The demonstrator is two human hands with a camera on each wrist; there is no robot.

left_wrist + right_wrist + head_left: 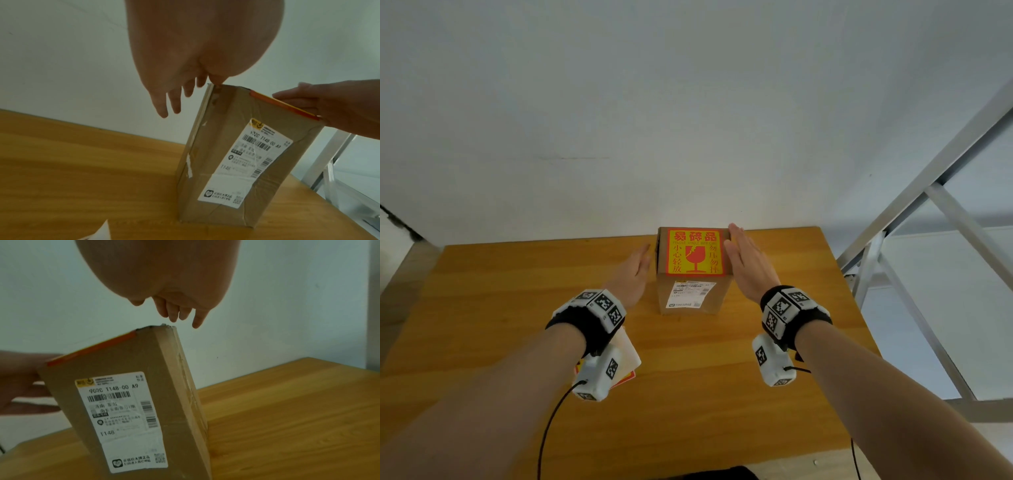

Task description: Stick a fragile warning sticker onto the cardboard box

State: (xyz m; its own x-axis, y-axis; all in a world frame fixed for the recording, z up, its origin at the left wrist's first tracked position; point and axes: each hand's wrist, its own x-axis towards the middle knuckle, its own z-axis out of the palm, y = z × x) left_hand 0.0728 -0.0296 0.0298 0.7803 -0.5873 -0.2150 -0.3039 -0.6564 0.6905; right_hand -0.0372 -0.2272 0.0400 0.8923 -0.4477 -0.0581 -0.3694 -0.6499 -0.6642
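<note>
Head view: cardboard box (693, 291) flanked by flat hands.
Fragile sticker (694, 252) is seen on top; left hand (631, 274) and right hand (748, 262) fingers are held straight, gripping nothing.

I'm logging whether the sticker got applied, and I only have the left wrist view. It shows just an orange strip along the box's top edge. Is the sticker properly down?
Observer: Yes. In the head view the fragile sticker lies flat on the top face of the cardboard box and covers nearly all of it.
Reviewer: Which way does it face?
Observer: Its text and broken-glass symbol read upright from the head camera.
Reviewer: I only see part of the right hand. Is it holding anything?
Observer: No. The right hand is empty, with its fingers straight, by the box's right side. The left hand mirrors it on the left.
</note>
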